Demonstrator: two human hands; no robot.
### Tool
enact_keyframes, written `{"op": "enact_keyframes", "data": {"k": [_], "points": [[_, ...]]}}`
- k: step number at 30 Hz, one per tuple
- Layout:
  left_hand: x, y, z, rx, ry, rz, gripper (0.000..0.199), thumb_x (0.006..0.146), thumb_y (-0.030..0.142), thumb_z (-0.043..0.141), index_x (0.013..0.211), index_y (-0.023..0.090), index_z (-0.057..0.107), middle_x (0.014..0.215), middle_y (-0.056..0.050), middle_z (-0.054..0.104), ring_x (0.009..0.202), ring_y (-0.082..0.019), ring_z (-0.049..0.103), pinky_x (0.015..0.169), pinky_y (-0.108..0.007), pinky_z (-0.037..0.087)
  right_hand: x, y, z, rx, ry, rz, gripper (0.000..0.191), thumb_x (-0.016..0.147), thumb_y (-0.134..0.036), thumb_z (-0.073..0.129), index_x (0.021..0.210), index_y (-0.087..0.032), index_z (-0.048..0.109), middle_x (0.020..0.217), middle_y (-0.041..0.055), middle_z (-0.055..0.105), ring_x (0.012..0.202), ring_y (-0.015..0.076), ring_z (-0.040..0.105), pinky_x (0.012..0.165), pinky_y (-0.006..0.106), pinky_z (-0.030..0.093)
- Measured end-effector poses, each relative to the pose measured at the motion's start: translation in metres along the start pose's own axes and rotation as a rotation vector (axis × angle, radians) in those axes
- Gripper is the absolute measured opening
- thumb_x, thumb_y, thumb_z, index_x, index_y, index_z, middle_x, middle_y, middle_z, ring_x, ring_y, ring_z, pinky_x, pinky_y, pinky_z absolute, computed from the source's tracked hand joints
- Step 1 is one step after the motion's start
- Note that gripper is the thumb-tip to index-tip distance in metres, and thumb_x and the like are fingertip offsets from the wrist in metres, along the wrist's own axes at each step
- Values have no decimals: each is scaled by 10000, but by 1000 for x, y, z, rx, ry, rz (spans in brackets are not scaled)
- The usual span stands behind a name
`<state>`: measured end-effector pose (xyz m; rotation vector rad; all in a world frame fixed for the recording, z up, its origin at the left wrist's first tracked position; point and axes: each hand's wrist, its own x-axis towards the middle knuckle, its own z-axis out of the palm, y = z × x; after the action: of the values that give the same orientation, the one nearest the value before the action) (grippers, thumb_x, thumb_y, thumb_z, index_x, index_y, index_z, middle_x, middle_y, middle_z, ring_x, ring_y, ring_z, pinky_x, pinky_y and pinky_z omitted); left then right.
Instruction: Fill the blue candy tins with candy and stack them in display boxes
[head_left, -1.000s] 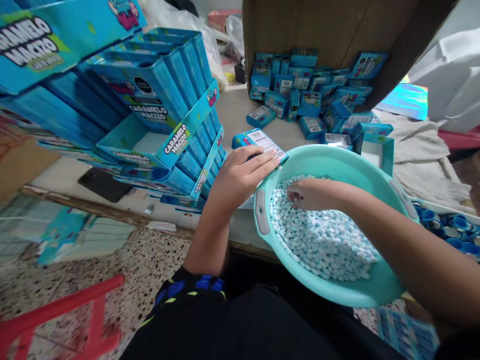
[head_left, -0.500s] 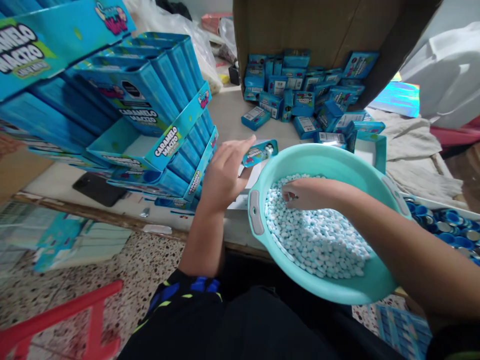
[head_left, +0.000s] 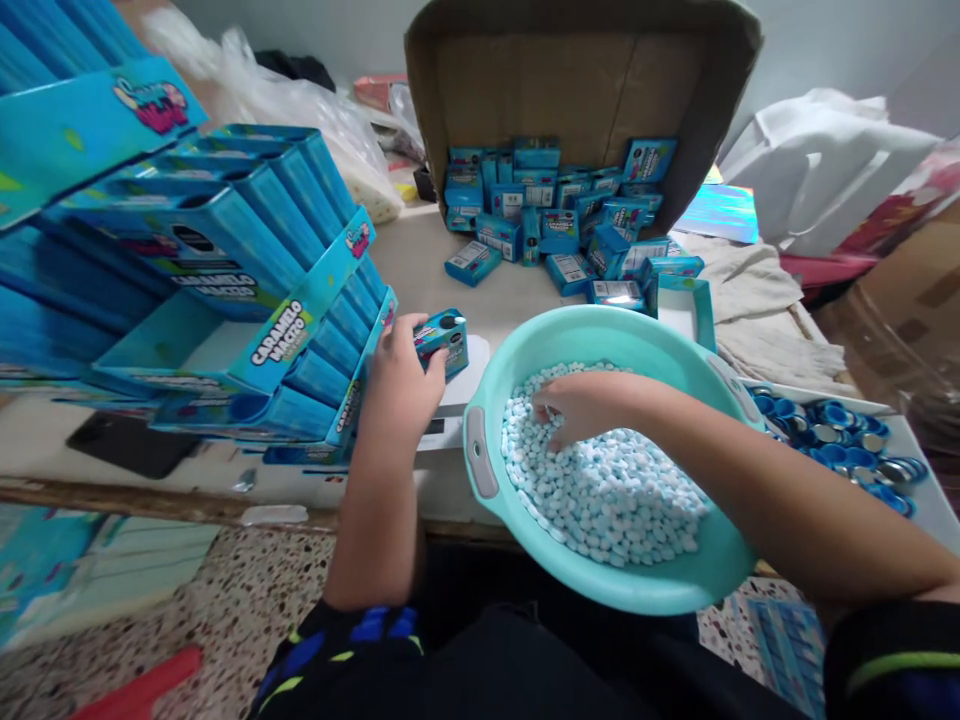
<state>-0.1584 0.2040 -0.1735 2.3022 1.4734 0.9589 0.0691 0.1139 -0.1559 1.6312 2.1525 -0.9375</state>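
Observation:
My left hand (head_left: 405, 385) has its thumb and fingers around a small blue candy box (head_left: 452, 345), which stands on or over a white flat device (head_left: 461, 395), partly hidden. In a turquoise tub (head_left: 637, 590) lie many pale blue and white candies (head_left: 622, 500). My right hand (head_left: 574, 408) reaches down into the tub, its fingers curled but apart from the thumb, tips among the candies. Candies show between thumb and fingers; anything under the palm is hidden.
Stacked display trays (head_left: 277, 340) of blue boxes rise at left, beside a black phone (head_left: 131, 443). A cardboard carton (head_left: 555, 90) holds several closed blue boxes behind. On the right stand a cloth (head_left: 780, 330) and a white tray (head_left: 911, 430) of blue-rimmed caps.
My left hand has gone from beside the tilted candy box to a hold around it, and the box is more upright. My right hand's pinch has loosened among the candies. The view has shifted.

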Motion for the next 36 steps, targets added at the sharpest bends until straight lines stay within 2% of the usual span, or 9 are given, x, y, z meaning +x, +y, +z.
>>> {"op": "enact_keyframes", "data": {"k": [4,7,13,20,27,33,36], "points": [[1,-3,-1,13,34,39,414,820,174,680,1221,204,580,1344,-155,582,1307,-334,563,1159,-540,450,-4,-3,-3,21,-5,1,285,850,-307,759,1111,-216,694,1073,51,673,874,205,590,621,292,354],[0,2,-2,-42,64,87,411,844,226,683,1243,207,587,1359,-142,581,1340,-312,542,1188,-513,430,-6,-4,-5,39,-29,13,280,866,-273,727,1137,-210,697,1040,43,679,827,186,580,613,284,354],[-1,10,-6,-134,195,147,319,913,284,632,1223,208,618,1277,-100,645,1255,-252,592,1141,-451,474,-7,-3,-5,43,-18,22,278,873,-231,681,1149,-207,697,990,31,676,799,171,557,613,282,352],[-2,0,-3,-160,370,138,284,951,322,591,1217,227,621,1226,-90,669,1178,-231,620,1075,-429,509,-11,1,-3,22,79,2,222,878,-250,596,1078,-206,680,1003,65,683,764,175,541,614,304,319],[-7,1,-2,-242,378,116,319,991,385,522,1257,219,582,1257,-100,639,1228,-246,600,1104,-464,471,-12,3,-4,54,70,25,188,910,-302,567,1063,-227,645,965,51,680,746,173,545,630,309,307],[-8,4,-2,-251,402,117,299,1008,376,475,1258,225,540,1268,-92,622,1233,-224,598,1087,-437,485,-16,-1,-10,68,108,11,181,965,-347,525,898,-200,605,919,44,653,742,161,526,651,304,315],[-8,6,-1,-253,413,112,287,1003,359,480,1247,219,530,1265,-96,620,1231,-222,599,1080,-434,493,-15,-2,-10,58,157,-22,237,989,-337,482,847,-180,589,996,68,629,778,161,527,687,304,337]]}}
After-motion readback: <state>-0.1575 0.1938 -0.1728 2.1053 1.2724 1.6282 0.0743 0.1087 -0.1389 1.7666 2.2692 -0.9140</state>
